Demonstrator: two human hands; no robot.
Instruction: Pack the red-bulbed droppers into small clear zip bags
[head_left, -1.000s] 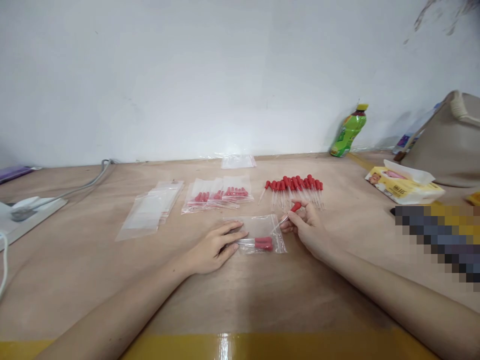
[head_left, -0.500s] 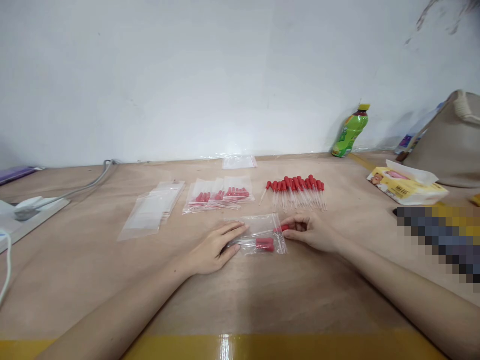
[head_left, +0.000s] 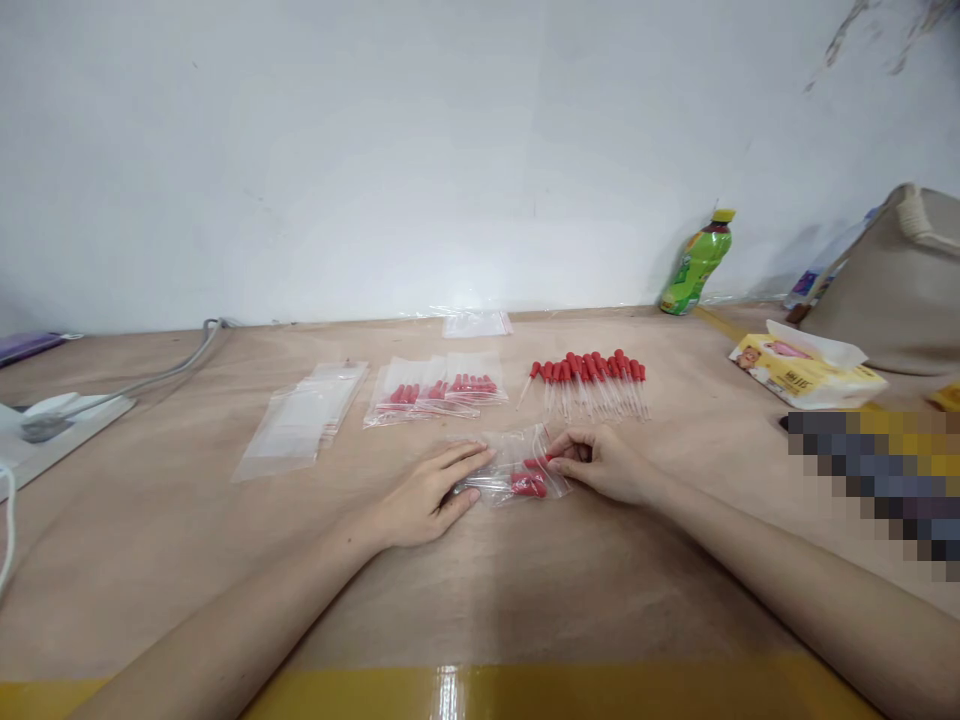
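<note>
A clear zip bag [head_left: 501, 441] lies flat in front of me with red-bulbed droppers [head_left: 528, 485] inside. My left hand [head_left: 431, 495] rests on its left end, fingers stretched out and pressing it to the table. At the bag's right mouth, my right hand [head_left: 604, 464] pinches the red bulb of another dropper [head_left: 538, 461], whose glass tube lies within the bag. Beyond my right hand is a pile of loose droppers [head_left: 592, 375], bulbs pointing away from me. Several filled bags [head_left: 442, 385] overlap farther back, left of that pile.
Flat unfilled bags [head_left: 300, 415] are stacked at the left, and another bag [head_left: 477, 325] lies by the wall. A power strip [head_left: 82, 432] with cables is at the far left. On the right are a green bottle [head_left: 697, 268], a tissue pack [head_left: 806, 372] and a grey-beige bag [head_left: 885, 290].
My right hand has moved left, pushing the dropper deeper into the bag. The bag's mouth has crumpled. My left hand stays in place.
</note>
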